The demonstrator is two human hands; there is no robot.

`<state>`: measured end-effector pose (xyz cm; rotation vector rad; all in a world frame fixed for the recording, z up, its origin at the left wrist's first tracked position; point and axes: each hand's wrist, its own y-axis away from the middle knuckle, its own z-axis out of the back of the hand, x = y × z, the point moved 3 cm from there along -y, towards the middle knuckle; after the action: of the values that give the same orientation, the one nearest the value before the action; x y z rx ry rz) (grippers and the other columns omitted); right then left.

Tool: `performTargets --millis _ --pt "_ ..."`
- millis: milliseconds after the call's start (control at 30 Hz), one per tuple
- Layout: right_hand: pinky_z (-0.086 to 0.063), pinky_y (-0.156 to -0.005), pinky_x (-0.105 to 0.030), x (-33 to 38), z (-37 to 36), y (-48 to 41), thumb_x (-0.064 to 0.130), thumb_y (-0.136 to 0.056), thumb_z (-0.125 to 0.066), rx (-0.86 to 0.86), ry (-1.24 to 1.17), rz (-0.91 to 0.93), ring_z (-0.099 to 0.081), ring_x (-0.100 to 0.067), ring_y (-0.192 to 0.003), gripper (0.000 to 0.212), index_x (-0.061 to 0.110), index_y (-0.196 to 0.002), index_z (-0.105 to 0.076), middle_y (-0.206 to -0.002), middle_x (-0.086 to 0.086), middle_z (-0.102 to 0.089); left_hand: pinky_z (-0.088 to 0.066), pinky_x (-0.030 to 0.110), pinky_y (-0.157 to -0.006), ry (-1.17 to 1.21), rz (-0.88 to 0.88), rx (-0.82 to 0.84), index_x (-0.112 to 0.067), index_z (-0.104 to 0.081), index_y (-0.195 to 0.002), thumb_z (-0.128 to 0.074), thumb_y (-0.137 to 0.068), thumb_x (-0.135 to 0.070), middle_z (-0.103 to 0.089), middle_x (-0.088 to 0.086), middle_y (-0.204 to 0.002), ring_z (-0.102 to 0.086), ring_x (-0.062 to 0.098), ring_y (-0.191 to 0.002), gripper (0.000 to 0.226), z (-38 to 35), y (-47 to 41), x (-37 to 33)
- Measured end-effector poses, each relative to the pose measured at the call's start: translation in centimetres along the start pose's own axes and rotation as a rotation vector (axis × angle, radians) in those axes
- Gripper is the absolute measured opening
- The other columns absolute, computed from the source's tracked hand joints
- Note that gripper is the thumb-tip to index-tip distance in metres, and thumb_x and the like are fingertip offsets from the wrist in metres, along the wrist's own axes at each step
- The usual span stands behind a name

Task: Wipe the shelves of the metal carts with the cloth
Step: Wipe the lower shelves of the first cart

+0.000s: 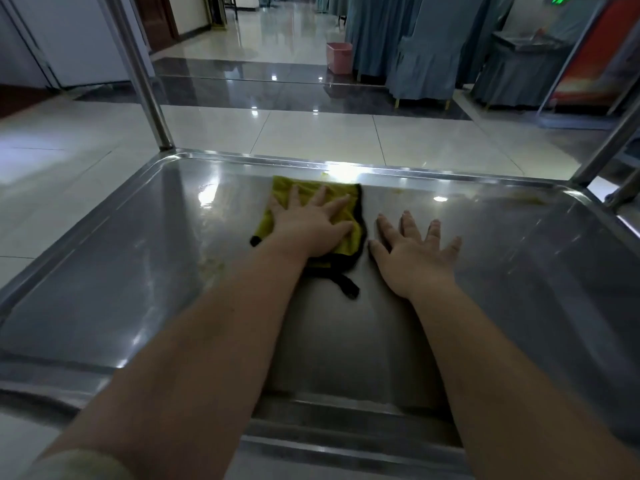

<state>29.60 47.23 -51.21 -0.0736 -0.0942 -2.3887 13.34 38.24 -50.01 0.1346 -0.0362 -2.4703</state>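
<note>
The fingers [323, 195] of the left hand [311, 226] are straight and spread, pressing flat on a yellow cloth [287, 192] with dark edging. The cloth lies bunched on the steel shelf [156, 271] of the metal cart, close to the far rim and about midway along it, with a dark strip of its edging trailing toward the person. Just beside it, the right hand [415, 254] lies palm down on bare metal. Its fingers [407, 225] are fanned apart and hold nothing, and it seems to be steadying the cart. The shelf is a shallow tray with a raised lip, and upright posts [145, 81] rise from its far corners. A yellowish smear [526, 199] shows near the far right corner, and faint streaks [211, 265] mark the metal left of the cloth. I judge this shelf only partly wiped, with the right side, the corners and the near edge left to do. No other shelves are in view, so their state cannot be told. Beyond the cart are glossy floor tiles [311, 133] and a pink bin [339, 57].
</note>
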Motion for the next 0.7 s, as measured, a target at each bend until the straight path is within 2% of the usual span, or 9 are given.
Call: performTargets --millis 67,167,367,567,700 --pt "0.007 -0.110 -0.069 -0.2 0.0 0.0 0.062 -0.096 -0.010 0.007 -0.010 0.024 0.012 -0.039 -0.147 0.056 0.052 -0.149 0.006 -0.164 0.007 0.008 0.010 0.071 -0.108 -0.010 -0.075 0.014 -0.061 -0.001 -0.144 -0.020 -0.089 -0.073 0.006 -0.012 -0.162 0.010 0.036 -0.148 0.060 -0.4 0.2 -2.8" --pt "0.009 -0.111 -0.067 -0.5 -0.1 -0.1 0.067 -0.093 -0.009 0.019 -0.031 0.015 0.012 -0.037 -0.147 0.057 0.055 -0.147 0.005 -0.163 0.010 0.008 0.010 0.066 -0.111 0.019 -0.100 0.000 -0.062 -0.003 -0.143 -0.022 -0.087 -0.076 0.002 -0.015 -0.162 0.008 0.030 -0.149 0.061 -0.1 0.5 -0.6" --pt "0.011 -0.111 -0.065 -0.4 -0.2 -0.3 0.071 -0.091 -0.011 0.039 -0.040 -0.010 0.012 -0.034 -0.148 0.057 0.058 -0.145 0.002 -0.163 0.014 0.008 0.002 0.061 -0.115 0.018 0.138 -0.023 -0.060 -0.005 -0.145 -0.024 -0.088 -0.076 0.001 -0.017 -0.162 0.003 0.030 -0.149 0.063 1.3 2.1 11.6" --pt "0.013 -0.106 -0.073 2.4 1.2 -0.9 0.068 -0.093 -0.016 0.128 -0.038 -0.127 0.016 -0.041 -0.146 0.061 0.051 -0.150 -0.001 -0.162 0.011 0.011 0.009 0.064 -0.113 -0.043 0.122 -0.063 -0.057 -0.001 -0.147 -0.017 -0.088 -0.077 0.001 -0.009 -0.163 0.003 0.036 -0.148 0.065 1.2 2.3 13.0" --pt "0.017 -0.108 -0.067 10.3 1.1 -1.4 0.063 -0.097 -0.014 0.059 -0.027 0.077 0.021 -0.033 -0.146 0.062 0.043 -0.153 0.002 -0.163 0.009 0.009 0.015 0.062 -0.112 -0.062 0.111 -0.090 -0.054 -0.001 -0.148 -0.014 -0.088 -0.076 0.001 -0.007 -0.163 0.005 0.038 -0.148 0.066 1.0 2.3 13.1"
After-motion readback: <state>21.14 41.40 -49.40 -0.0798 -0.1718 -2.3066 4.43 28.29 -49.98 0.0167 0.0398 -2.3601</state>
